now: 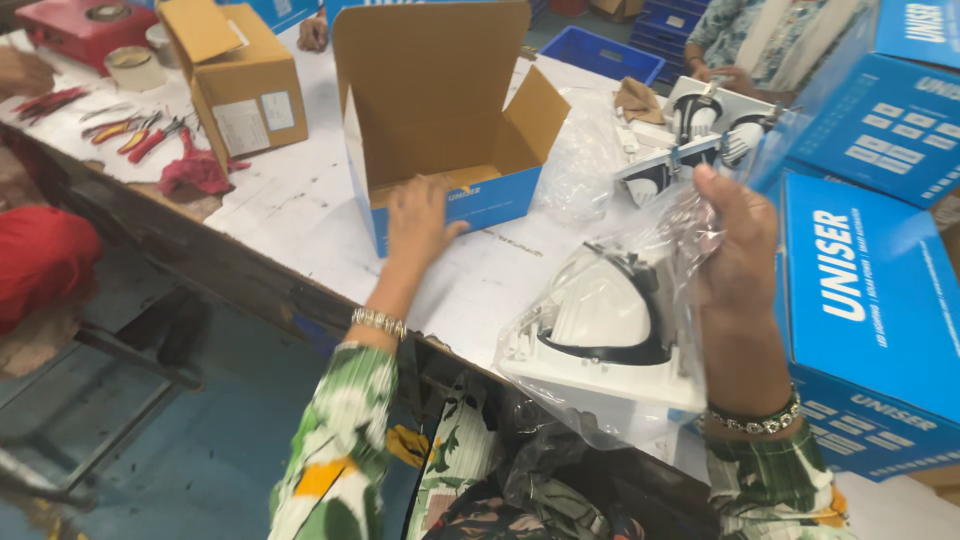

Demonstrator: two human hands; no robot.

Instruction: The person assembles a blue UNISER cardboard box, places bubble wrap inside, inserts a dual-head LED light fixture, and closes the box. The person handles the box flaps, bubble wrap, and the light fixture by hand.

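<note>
- Bagged white light fitting (600, 330) is gripped by right hand (735, 250), right of the open carton (450, 120)
- Left hand (420, 220) is laid, fingers unclenched, on the carton's blue front wall

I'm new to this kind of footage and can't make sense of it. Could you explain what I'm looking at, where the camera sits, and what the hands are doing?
There is no machine here: a person works with two bare hands, and the single camera sits on that person's head, looking down at them.

The left hand rests on the front edge of an open cardboard box, brown inside and blue outside, standing on the white table. The right hand holds up a white light fitting with a black ring, wrapped in a clear plastic bag; the grip is at the top of the bag.

Also on the table: a closed-sided brown carton, red-handled pliers, rolls of tape, and more white fittings. Blue boxes are stacked at the right. Other people's hands show at the far edge.
</note>
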